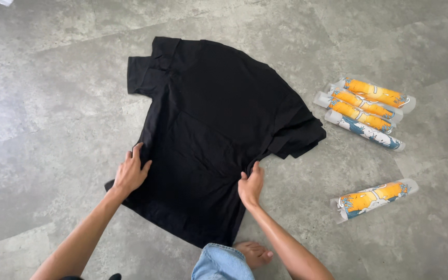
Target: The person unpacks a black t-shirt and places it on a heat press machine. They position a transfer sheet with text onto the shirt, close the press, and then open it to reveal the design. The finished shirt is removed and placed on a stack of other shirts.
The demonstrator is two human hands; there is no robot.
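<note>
Both our hands rest on the black shirt (219,135), which lies spread flat on the grey floor (42,103) across the middle of the frame, collar end toward the upper left and hem toward us at the bottom. Our left hand (130,173) lies palm down on the shirt's left edge, fingers spread and released, pressing the cloth rather than gripping it. Our right hand (251,186) sits on the right edge near the lower middle, fingers curled at the fabric; whether it pinches the cloth or only presses it we cannot tell. Both forearms reach up from the bottom of the frame, angled in toward the shirt, wrists low. To handle the cloth well from this position, we judge it best to keep both palms flat and level with each other, so the fabric stays smooth and the edges stay straight. At the right, well apart from the shirt, four rolled orange-and-blue packs (364,111) lie side by side, and a fifth pack (373,198) lies alone lower down. Our bare foot (255,254) and a denim knee (221,263) show at the bottom edge.
</note>
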